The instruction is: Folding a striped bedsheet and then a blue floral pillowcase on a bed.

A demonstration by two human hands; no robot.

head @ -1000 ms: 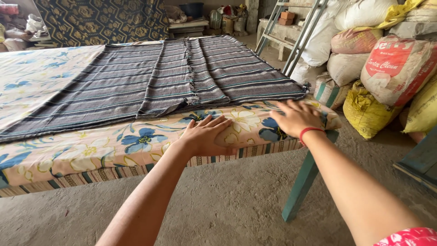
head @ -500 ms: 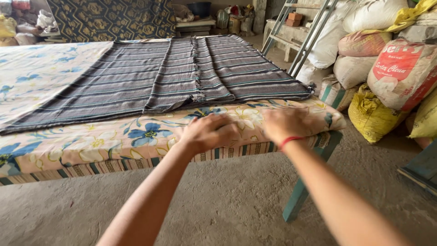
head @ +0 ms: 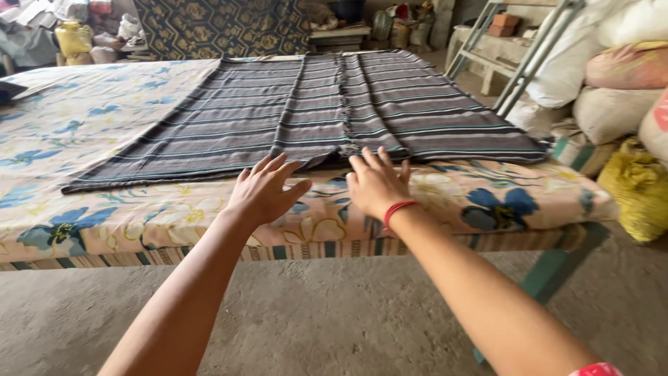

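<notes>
Both hands are reaching for the near hem of the striped grey cloth point(head: 278, 118): the left hand point(head: 264, 191) and the right hand point(head: 376, 182), with a red thread at the wrist, are hovering open with fingers spread, gripping nothing. That cloth is lying partly folded on the floral sheet point(head: 83, 132) covering the bed point(head: 327, 247), its fringed edge point(head: 342, 104) running down the middle. A careless pinch could be dragging the sheet along too, or skewing the fold.

left hand point(head: 264, 191) – right hand point(head: 376, 182) | flat, spread | at striped cloth point(head: 313, 111) edge
</notes>
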